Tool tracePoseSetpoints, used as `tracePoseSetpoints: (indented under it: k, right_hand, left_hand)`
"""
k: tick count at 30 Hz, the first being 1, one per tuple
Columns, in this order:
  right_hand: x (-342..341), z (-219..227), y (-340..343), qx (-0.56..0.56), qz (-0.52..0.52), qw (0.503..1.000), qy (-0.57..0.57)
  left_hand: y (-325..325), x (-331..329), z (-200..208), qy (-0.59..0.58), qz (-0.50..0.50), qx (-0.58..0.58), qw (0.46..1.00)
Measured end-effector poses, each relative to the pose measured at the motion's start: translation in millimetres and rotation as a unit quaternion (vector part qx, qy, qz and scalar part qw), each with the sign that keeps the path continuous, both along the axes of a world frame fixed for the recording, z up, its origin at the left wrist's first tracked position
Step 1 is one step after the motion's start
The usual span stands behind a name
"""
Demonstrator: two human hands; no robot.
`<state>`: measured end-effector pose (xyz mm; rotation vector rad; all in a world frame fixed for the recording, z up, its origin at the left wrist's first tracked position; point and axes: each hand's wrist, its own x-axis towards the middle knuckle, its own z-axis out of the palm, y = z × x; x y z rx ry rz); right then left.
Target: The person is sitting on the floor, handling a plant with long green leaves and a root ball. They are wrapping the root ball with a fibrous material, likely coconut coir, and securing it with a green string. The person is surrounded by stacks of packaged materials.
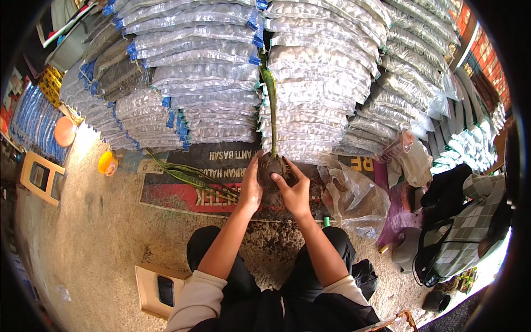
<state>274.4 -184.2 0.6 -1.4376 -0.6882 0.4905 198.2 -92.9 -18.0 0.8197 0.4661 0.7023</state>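
A: First entry?
B: Plant (272, 113), upright, dark root ball (269, 172) at its base; located over the printed mat (168, 195), toward its far edge. Contact with the mat: cannot tell.
A: Grip?
B: Left hand (251, 185): half-curled, cupping the ball. Right hand (296, 193): likewise, thumb across it. Ball held between.
A: Done?
B: Ball rounded about the stem; shaping seems well advanced.
A: Outstanding?
B: Probably some firming. Loose leafy plant (178, 172), on the mat's left half: no ball visible, presumably pending. Clear plastic bag (359, 202), mat's right end: untouched.
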Motion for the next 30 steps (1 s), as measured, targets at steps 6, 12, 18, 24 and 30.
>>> tracePoseSetpoints:
  k: [6, 12, 18, 24, 30]
  right_hand:
    - [-5.9, 0.0, 3.0, 0.049, 0.021, 0.997, -0.058]
    - [-12.1, 13.4, -5.9, -0.026, -0.025, 0.976, -0.215]
    - [-13.1, 15.5, -11.8, -0.1, -0.016, 0.965, -0.24]
    - [3.8, 39.8, -21.6, -0.024, 0.101, 0.972, -0.212]
    - [-5.1, 27.5, -17.9, -0.028, 0.027, 0.936, -0.349]
  left_hand:
    - [9.9, -0.5, -1.6, 0.015, 0.02, -0.023, 0.999]
    - [-3.3, 2.5, 14.0, 0.004, 0.008, -0.031, 0.999]
    - [1.0, -1.2, 11.4, 0.064, 0.014, -0.018, 0.998]
    - [12.3, -11.3, 16.9, -0.064, -0.021, -0.192, 0.979]
    - [4.6, -6.6, 18.4, -0.143, -0.027, -0.227, 0.963]
